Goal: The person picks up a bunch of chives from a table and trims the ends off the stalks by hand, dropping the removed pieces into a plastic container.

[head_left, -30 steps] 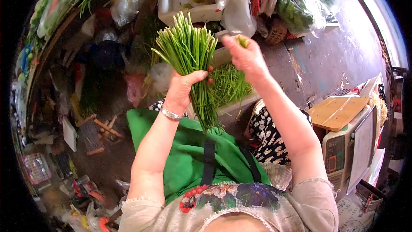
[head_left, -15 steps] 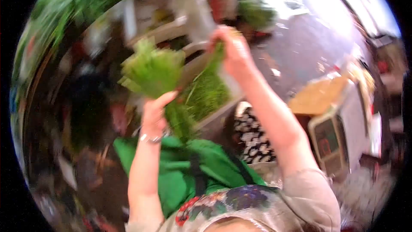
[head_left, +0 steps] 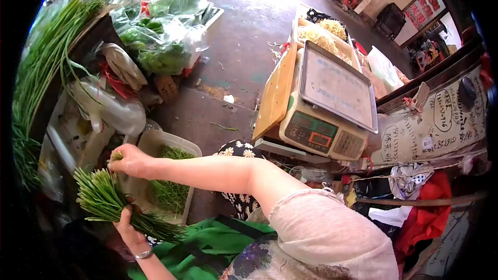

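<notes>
Green stalks (head_left: 96,193), lower left, clasped in the left hand (head_left: 128,231); right hand (head_left: 134,163) pinches a green scrap (head_left: 116,156) just above. Any slackening left grip could spill stalks.

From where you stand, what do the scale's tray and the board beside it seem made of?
The tray looks like metal, smooth and grey, its raised rim catching light. The board looks like wood, possibly varnished, from its yellow-brown colour and slight sheen.

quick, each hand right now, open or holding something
Left hand: closed around a bunch of green stalks.
Right hand: closed on a bit of green.
</notes>
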`<action>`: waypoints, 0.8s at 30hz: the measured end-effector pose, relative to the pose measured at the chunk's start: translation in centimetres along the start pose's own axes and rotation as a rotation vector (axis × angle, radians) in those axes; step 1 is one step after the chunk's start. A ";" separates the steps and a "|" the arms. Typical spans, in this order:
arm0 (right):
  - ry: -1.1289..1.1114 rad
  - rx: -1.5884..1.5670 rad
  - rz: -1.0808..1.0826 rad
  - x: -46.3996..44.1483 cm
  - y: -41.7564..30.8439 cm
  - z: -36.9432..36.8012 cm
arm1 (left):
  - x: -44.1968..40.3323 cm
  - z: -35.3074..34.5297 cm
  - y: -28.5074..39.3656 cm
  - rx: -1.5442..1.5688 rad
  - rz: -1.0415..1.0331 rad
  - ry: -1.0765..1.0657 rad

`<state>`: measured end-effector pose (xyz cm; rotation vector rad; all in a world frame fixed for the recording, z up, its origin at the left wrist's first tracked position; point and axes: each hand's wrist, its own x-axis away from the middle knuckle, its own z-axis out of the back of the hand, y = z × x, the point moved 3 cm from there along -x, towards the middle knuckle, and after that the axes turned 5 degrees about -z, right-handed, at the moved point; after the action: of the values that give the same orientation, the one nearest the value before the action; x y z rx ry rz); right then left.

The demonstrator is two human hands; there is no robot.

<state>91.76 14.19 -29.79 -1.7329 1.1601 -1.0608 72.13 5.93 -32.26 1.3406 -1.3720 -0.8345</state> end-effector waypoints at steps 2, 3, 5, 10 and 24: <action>0.024 0.012 0.036 -0.6 0.1 0.8 | -0.5 0.9 -0.5 -0.055 0.012 0.029; 0.027 0.030 0.030 -0.3 -0.2 0.9 | -0.5 0.8 -0.5 -0.054 0.009 0.028; -0.013 0.003 -0.023 0.2 -0.6 0.8 | -0.4 0.7 -0.5 0.006 0.045 0.026; -0.129 -0.280 -0.055 0.5 -0.6 0.2 | 0.2 -0.6 0.2 -0.011 -0.041 -0.012; 0.112 0.459 0.203 0.6 -4.7 2.2 | 1.2 -3.4 3.3 0.193 0.074 -0.051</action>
<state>95.35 15.24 -26.16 -1.1892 1.0345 -1.1982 74.62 5.83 -28.07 1.4141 -1.5651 -0.7051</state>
